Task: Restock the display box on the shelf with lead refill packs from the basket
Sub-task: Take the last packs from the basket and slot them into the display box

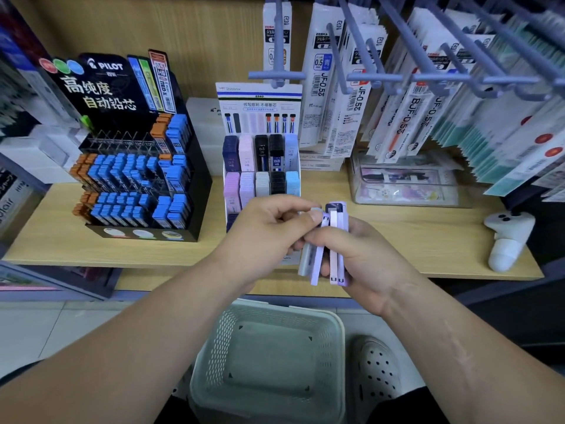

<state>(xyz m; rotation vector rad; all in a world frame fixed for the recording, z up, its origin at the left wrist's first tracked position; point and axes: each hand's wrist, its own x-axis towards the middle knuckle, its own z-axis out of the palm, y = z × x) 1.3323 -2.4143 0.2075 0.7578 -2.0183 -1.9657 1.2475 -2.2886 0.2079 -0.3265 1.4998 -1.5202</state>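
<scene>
In the head view, the white display box [259, 105] stands on the wooden shelf [412, 240]. Its back tier holds upright packs in navy, pink, black, black and pale blue. The tier in front holds lilac, pale pink, off-white, black and pale blue.

The right hand [370, 264] is curled round a fanned bunch of lead refill packs [334, 266] in grey, lilac and pink. It holds them upright, just before the box. The left hand [266, 231] pinches the top of the grey pack [305, 261] at the bunch's left edge between thumb and forefinger.

Below the hands, the pale green perforated basket [334, 328] sits on the floor, its bottom showing in full.

Left of the box, a black Pilot stand [201, 191] carries rows of blue and orange packs. To the right is a clear case [406, 191] of printed items that are too blurred to name.

The left hand covers the box's lowest tier and front wall, and the stand's lower label is hard to read.
</scene>
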